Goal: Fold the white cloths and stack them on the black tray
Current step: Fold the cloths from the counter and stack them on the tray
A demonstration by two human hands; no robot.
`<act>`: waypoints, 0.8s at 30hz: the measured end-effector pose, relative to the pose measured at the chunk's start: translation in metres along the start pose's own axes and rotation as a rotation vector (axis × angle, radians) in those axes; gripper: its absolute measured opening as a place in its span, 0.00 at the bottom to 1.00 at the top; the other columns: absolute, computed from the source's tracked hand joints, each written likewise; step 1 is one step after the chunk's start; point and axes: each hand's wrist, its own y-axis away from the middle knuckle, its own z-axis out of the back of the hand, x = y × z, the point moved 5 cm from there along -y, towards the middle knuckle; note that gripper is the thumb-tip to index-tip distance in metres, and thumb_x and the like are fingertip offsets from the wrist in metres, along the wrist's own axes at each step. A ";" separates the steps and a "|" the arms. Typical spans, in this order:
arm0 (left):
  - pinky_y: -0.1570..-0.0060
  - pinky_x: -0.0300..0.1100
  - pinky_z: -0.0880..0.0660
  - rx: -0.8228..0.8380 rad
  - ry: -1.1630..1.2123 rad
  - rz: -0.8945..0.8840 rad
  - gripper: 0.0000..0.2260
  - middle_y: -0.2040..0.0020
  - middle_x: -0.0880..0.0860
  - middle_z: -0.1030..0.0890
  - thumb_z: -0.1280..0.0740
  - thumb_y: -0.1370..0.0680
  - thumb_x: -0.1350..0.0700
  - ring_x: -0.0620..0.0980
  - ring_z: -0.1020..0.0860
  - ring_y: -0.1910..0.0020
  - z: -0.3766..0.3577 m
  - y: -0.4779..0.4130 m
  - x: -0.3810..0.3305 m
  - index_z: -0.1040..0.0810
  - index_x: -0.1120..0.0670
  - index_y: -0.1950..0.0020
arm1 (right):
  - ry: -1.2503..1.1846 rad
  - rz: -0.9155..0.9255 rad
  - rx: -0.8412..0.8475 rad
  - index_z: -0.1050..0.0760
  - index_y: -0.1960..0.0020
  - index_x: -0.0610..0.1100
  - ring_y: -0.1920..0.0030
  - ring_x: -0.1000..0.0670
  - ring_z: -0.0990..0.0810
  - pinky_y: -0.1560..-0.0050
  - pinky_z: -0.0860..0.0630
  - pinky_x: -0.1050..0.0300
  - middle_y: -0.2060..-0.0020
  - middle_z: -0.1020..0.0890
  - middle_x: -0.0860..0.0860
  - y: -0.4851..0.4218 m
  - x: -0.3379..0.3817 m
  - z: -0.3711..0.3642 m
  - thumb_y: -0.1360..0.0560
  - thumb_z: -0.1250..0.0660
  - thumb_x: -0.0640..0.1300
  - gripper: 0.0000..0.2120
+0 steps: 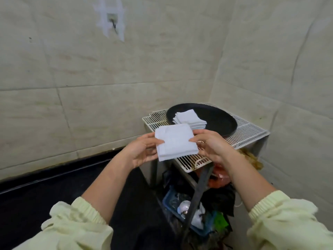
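While both hands, left hand [142, 150] and right hand [213, 146], are pinching a near-square folded cloth [175, 141] flat, near the stack [190, 119] on the black tray [221, 121], a wire rack [248, 132] is sitting in the tiled corner.

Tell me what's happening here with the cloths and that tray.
A person is folding white cloths. Both hands, left hand and right hand, hold a folded cloth in the air by its side edges. A stack of folded cloths already lies on the black tray, which sits on a white wire rack.
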 end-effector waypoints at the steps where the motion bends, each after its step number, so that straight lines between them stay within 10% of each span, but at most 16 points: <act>1: 0.66 0.36 0.21 -0.005 -0.001 0.000 0.13 0.58 0.49 0.18 0.31 0.26 0.64 0.45 0.22 0.61 -0.004 -0.013 -0.006 0.21 0.47 0.47 | -0.005 -0.007 -0.003 0.21 0.43 0.40 0.54 0.48 0.18 0.62 0.19 0.56 0.50 0.16 0.45 -0.011 0.006 0.006 0.30 0.33 0.28 0.17; 8: 0.68 0.37 0.20 -0.013 -0.046 0.019 0.10 0.58 0.50 0.19 0.31 0.25 0.64 0.44 0.22 0.65 -0.031 -0.086 -0.040 0.21 0.49 0.51 | 0.032 -0.019 -0.058 0.23 0.44 0.42 0.45 0.45 0.19 0.53 0.20 0.51 0.45 0.19 0.43 -0.082 0.040 0.046 0.30 0.31 0.30 0.16; 24: 0.71 0.37 0.22 -0.195 0.052 0.004 0.11 0.59 0.52 0.19 0.32 0.25 0.67 0.46 0.21 0.67 -0.087 -0.187 -0.066 0.23 0.55 0.46 | 0.152 0.008 -0.069 0.19 0.50 0.40 0.61 0.49 0.21 0.60 0.23 0.56 0.60 0.18 0.45 -0.204 0.087 0.110 0.30 0.34 0.31 0.12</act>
